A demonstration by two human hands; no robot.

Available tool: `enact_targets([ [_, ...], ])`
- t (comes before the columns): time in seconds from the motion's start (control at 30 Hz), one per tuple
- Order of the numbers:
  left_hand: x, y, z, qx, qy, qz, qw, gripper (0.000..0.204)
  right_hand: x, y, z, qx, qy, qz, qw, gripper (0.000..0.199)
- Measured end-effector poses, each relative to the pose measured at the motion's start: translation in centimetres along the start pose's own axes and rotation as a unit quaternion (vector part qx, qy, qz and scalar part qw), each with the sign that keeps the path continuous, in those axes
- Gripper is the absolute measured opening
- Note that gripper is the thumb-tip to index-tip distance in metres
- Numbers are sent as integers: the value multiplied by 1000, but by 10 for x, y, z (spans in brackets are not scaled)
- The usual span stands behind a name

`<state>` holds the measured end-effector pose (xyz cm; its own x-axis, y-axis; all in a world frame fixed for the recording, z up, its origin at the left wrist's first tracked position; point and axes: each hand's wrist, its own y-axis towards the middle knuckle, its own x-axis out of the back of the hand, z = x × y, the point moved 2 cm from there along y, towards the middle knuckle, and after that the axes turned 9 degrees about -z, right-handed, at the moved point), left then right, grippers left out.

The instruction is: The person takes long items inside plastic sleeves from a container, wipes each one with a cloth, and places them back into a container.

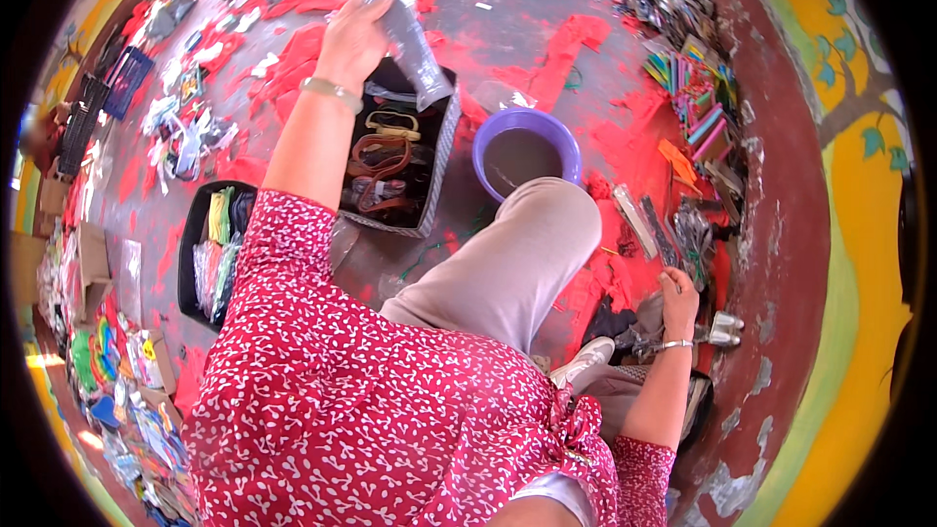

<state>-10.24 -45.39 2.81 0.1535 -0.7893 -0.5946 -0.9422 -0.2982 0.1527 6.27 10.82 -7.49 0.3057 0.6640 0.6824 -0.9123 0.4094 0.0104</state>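
My left hand (353, 36) is raised over a grey woven basket (441, 151) and grips a long clear plastic packet with dark contents (402, 20). The basket holds brown and tan straps or belts. My right hand (677, 301) reaches down at my right side and touches a bundle of shiny clear packets (691, 239) on the floor. A bracelet sits on each wrist. My bent knee in beige trousers (517, 254) lies between the two hands.
A purple plastic bucket (493, 132) stands beside the basket. A black tray (188, 263) of coloured packets lies to the left. Piles of packaged goods line the left floor and the far right (698, 88). Red cloth scraps cover the painted floor. A yellow wall curves along the right.
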Motion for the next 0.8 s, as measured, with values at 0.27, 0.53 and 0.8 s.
enact_targets([
  [0.27,177,-79,83,199,-21,-311,929,20,-32,-15,0,-53,30,93,994,17],
  [0.53,57,-52,94,158,-62,-185,968,23,10,-15,87,22,69,21,997,16],
  [0.8,-296,-148,111,188,-113,151,964,25,64,-42,207,292,-50,-181,938,77],
])
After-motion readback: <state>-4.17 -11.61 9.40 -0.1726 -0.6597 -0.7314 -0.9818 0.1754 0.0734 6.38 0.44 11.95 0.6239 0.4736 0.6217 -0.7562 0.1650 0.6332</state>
